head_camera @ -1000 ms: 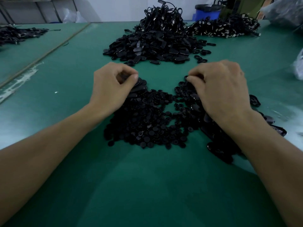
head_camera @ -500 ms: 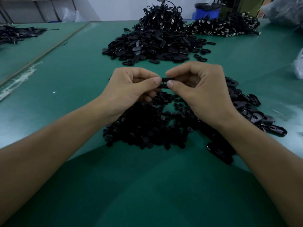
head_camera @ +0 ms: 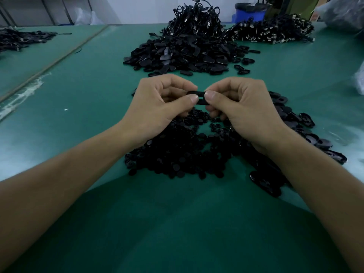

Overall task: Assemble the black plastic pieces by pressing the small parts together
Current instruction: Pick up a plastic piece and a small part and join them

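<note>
Head view looks down on a green worktop (head_camera: 177,223) with both bare forearms reaching in. No writing can be read here; a reddish label at the top right is too blurred.

One container is seen, a blue bin (head_camera: 250,13) behind the far edge of the worktop, with dark material over its top. What is inside I cannot tell. Near it, at the top right corner, lies a clear plastic bag (head_camera: 342,12), its contents also unclear.

The left hand (head_camera: 157,103) and the right hand (head_camera: 242,107) meet above the near heap. Their fingers are curled, and thumb and forefinger of each hand pinch one end of a black oval piece (head_camera: 199,97), which is held in the air between them. The green surface shows through its opening.

Below the hands lies a heap of small round parts (head_camera: 177,154), partly covered by the wrists. Beside it, under the right forearm, lie larger oval shells (head_camera: 295,123). Farther away is a big heap of black pieces (head_camera: 177,54), with a mound of black corded pieces (head_camera: 197,22) behind it and a second corded mound (head_camera: 271,30) to the right. Another dark heap (head_camera: 19,38) lies on the neighbouring surface at the left.
</note>
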`<action>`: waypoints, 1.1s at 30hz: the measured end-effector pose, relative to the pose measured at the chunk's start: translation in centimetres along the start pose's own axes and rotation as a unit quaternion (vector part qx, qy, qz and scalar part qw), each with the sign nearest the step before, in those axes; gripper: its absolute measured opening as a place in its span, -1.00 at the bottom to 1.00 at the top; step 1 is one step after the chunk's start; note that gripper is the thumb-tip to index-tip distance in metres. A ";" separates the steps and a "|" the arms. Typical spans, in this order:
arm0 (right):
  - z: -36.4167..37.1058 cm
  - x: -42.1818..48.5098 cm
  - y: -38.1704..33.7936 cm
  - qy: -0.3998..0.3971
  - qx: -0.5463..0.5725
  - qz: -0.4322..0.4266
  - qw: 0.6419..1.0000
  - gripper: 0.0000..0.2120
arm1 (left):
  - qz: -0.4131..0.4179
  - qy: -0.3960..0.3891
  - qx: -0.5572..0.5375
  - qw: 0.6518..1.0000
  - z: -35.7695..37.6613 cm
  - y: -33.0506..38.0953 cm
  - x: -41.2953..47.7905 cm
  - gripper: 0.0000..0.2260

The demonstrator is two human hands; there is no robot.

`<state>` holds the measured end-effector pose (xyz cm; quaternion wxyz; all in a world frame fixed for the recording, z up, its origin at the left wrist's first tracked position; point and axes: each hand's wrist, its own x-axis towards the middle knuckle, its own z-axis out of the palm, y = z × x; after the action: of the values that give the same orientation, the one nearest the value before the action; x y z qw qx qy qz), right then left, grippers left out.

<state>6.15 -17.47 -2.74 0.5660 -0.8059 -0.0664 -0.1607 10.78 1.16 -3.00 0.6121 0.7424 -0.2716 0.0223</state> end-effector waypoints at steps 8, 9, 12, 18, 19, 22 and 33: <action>0.2 0.0 0.3 0.026 -0.084 -0.002 0.996 -0.92 | -0.043 0.024 -0.065 0.997 0.0 -0.1 0.3 -0.89; 0.2 -0.1 0.5 0.020 -0.145 -0.011 0.989 -0.86 | -0.046 0.037 -0.066 0.996 -0.1 -0.2 0.4 -0.89; 0.0 -0.3 0.4 -0.068 -0.341 -0.034 0.937 -0.69 | -0.058 0.076 -0.066 0.993 -0.4 -0.6 0.7 -0.88; 0.6 -0.6 0.0 -0.168 -0.392 -0.028 0.904 -0.84 | -0.069 0.082 -0.053 0.993 -0.4 -0.9 0.7 -0.88; 0.6 -0.6 0.1 -0.161 -0.392 -0.031 0.905 -0.87 | -0.070 0.083 -0.051 0.993 -0.5 -1.0 0.7 -0.88; 0.7 -0.4 0.3 -0.148 -0.391 -0.029 0.908 -0.90 | -0.072 0.083 -0.049 0.993 -0.5 -1.0 0.7 -0.88; 0.5 -0.4 0.0 -0.065 -0.327 -0.072 0.940 -0.89 | -0.065 0.080 -0.024 0.994 -0.5 -1.2 0.7 -0.87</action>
<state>5.91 -16.94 -3.04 0.2523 -0.9484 -0.1046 -0.1608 12.07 1.42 -3.72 0.6498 0.7392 -0.1736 0.0352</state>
